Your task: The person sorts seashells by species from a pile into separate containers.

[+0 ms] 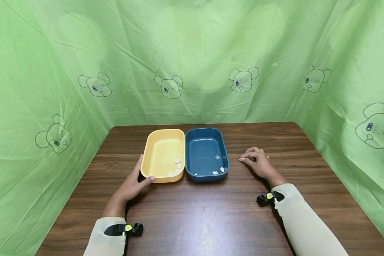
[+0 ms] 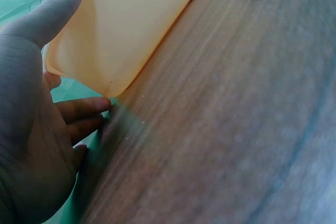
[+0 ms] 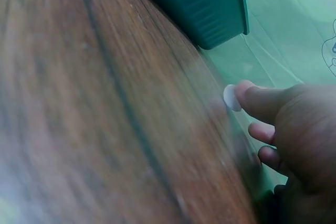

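Note:
My left hand (image 1: pixel 130 186) holds the near left corner of a yellow plastic bin (image 1: pixel 161 135), thumb at the front rim and fingers along the left side. The left wrist view shows the thumb against the bin's wall (image 2: pixel 131 24). A few white shells (image 1: pixel 177 160) lie in the yellow bin's near right part. Right beside it stands a dark blue bin (image 1: pixel 204 142) with several small shells (image 1: pixel 222 169) inside. To the right of the blue bin, my right hand (image 1: pixel 259 163) pinches a small white shell (image 3: pixel 231 98) between thumb and finger, low over the table.
Both bins stand on a dark wood-grain table (image 1: pixel 192 209), mid-table towards the far edge. A green curtain (image 1: pixel 198 42) printed with bear heads closes off the back and both sides. Each wrist wears a black strap mount (image 1: pixel 270 197).

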Available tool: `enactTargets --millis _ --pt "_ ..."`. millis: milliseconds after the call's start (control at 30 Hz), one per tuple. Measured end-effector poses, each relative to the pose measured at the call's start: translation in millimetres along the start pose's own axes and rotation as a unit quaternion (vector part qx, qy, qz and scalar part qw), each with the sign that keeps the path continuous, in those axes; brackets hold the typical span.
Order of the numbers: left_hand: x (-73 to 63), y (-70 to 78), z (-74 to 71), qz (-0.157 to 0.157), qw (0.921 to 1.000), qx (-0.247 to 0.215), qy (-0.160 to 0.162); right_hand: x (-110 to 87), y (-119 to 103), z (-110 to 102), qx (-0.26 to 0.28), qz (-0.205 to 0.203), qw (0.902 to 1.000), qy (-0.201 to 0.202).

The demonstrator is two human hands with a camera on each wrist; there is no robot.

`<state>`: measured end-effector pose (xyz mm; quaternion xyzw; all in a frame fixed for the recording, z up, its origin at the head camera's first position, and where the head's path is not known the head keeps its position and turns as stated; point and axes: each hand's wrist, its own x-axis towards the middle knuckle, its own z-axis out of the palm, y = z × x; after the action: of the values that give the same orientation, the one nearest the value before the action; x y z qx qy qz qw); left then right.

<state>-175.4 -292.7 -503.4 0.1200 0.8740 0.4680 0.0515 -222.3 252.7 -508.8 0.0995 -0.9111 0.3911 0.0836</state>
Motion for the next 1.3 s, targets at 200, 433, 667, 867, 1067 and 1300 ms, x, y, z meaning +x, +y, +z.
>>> enactTargets --millis 200,433,667,867,1067,1300 --pt "0.5 -0.6 -0.2 0.003 1.0000 -0.002 -0.001 0.0 -0.2 0.1 0.001 0.008 0.9999 0.012" --pt "-0.3 0.7 -0.3 -0.004 1.0000 -0.002 0.000 0.6 0.0 0.5 0.007 0.005 0.9997 0.023" --pt "0.1 -0.9 -0.2 -0.003 1.0000 -0.002 0.001 1.3 -0.3 0.5 0.023 0.009 0.9992 0.031" --pt "1.6 -3.9 0.1 0.004 1.0000 -0.004 0.002 3.0 -2.5 3.8 0.035 0.000 0.9983 0.046" --pt "1.1 -3.5 0.2 0.005 1.0000 0.002 0.003 3.0 -12.7 5.3 0.096 -0.011 0.9938 0.055" --pt "0.9 -2.5 0.6 0.008 1.0000 0.000 0.005 3.6 -27.8 7.2 0.135 -0.019 0.9880 0.074"
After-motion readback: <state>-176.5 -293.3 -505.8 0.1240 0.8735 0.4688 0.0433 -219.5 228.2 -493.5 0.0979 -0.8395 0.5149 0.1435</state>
